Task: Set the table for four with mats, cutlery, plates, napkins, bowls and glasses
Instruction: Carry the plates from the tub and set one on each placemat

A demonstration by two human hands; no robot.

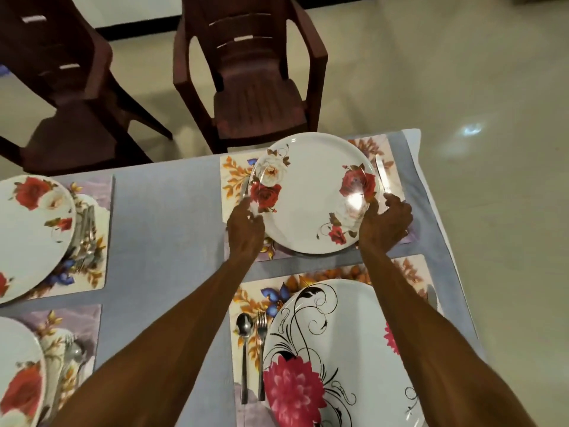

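Both hands, left [246,224] and right [386,221], gripping round white rose-patterned plate [311,195] over floral mat [234,171], worktop's far right corner.

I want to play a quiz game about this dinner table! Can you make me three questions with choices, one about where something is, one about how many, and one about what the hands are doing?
1. Where do the steel spoon and fork lie at the near right place?
A. Left of the plate
B. On top of the plate
C. On the chair

2. How many white plates can you see?
A. Two
B. Four
C. Six

3. What are the hands doing?
A. Resting flat on the cloth
B. Holding a plate by its edges
C. Lifting a glass

Answers:
1 A: the steel spoon and steel fork lie on the mat beside the white plate with black swirls.
2 B: one plate shows on each floral mat.
3 B: the left hand and right hand grip the white round plate with red roses.
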